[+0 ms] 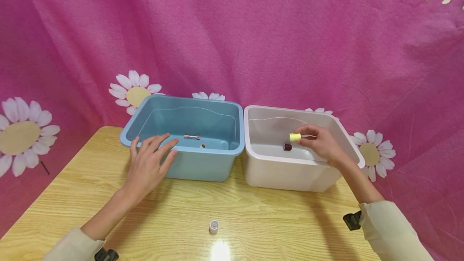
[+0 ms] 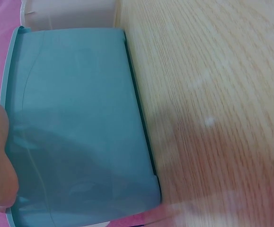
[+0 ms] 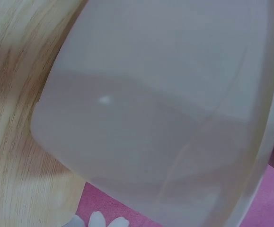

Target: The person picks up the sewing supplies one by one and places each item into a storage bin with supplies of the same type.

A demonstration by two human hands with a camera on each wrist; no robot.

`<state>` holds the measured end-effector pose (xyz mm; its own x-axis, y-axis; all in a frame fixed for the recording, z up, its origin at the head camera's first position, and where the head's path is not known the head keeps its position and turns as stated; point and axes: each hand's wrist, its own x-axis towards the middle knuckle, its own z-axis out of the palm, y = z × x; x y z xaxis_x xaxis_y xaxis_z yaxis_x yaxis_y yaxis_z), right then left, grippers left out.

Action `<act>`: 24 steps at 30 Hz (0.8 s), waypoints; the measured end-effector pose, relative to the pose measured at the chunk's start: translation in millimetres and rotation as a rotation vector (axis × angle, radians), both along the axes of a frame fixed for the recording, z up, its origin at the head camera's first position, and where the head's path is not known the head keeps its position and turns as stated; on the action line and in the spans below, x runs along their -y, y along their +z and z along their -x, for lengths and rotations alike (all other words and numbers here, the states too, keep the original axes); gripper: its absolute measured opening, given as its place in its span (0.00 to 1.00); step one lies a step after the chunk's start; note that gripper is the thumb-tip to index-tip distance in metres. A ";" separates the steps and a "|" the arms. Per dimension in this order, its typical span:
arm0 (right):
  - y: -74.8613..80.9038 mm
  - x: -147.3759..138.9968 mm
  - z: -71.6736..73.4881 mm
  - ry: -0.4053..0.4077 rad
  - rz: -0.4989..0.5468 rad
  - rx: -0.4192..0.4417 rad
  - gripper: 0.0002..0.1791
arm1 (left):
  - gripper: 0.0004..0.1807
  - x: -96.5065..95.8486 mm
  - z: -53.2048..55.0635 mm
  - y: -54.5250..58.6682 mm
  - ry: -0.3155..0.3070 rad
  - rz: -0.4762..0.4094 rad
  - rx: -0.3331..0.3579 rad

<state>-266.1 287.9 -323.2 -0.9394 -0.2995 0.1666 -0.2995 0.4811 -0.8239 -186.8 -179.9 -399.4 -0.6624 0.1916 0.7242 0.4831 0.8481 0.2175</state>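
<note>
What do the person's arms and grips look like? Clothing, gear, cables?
Human arms, bare below the sleeves. The left grip and right grip are bare hands, no gloves. The left sleeve and right sleeve are plain, pale cream, ending on the forearm. A small black device shows by the left sleeve, a second black device by the right. No cables visible.

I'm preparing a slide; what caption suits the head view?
Right hand holds a yellow spool at the pale bin; left hand, fingers spread, at the blue bin.
</note>
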 end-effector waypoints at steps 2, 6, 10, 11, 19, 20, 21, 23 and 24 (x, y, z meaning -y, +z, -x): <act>-0.8 0.1 2.0 -0.009 -0.015 0.007 0.16 | 0.19 0.3 -0.1 -0.2 -0.002 0.001 -0.003; -1.9 0.5 6.1 -0.009 -0.029 0.018 0.16 | 0.19 0.6 0.1 -0.4 -0.005 -0.001 -0.005; -3.0 -0.6 10.3 -0.002 -0.036 0.035 0.16 | 0.20 0.3 0.4 -0.3 -0.006 -0.002 -0.006; -3.3 -1.0 11.4 -0.002 -0.040 0.040 0.16 | 0.20 0.3 0.3 -0.3 -0.006 -0.002 -0.006; -7.1 -4.4 20.6 -0.013 -0.065 0.050 0.16 | 0.19 0.5 0.0 -0.7 -0.009 -0.002 0.005; -7.8 -4.6 21.9 -0.012 -0.061 0.048 0.16 | 0.19 0.6 0.1 -0.7 -0.009 -0.003 0.006; -8.5 -4.9 23.1 -0.012 -0.057 0.047 0.16 | 0.19 0.6 0.2 -0.8 -0.009 -0.003 0.005; -10.0 -5.1 25.3 -0.008 -0.054 0.043 0.16 | 0.19 0.6 0.3 -0.6 -0.009 -0.003 0.003; -10.6 -5.3 26.3 -0.008 -0.055 0.045 0.16 | 0.19 0.6 0.4 -0.7 -0.010 -0.004 0.003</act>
<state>-292.4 293.2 -333.9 -0.9479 -0.2998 0.1074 -0.2587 0.5282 -0.8087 -187.2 -180.5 -400.0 -0.6626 0.1949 0.7232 0.4906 0.8425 0.2225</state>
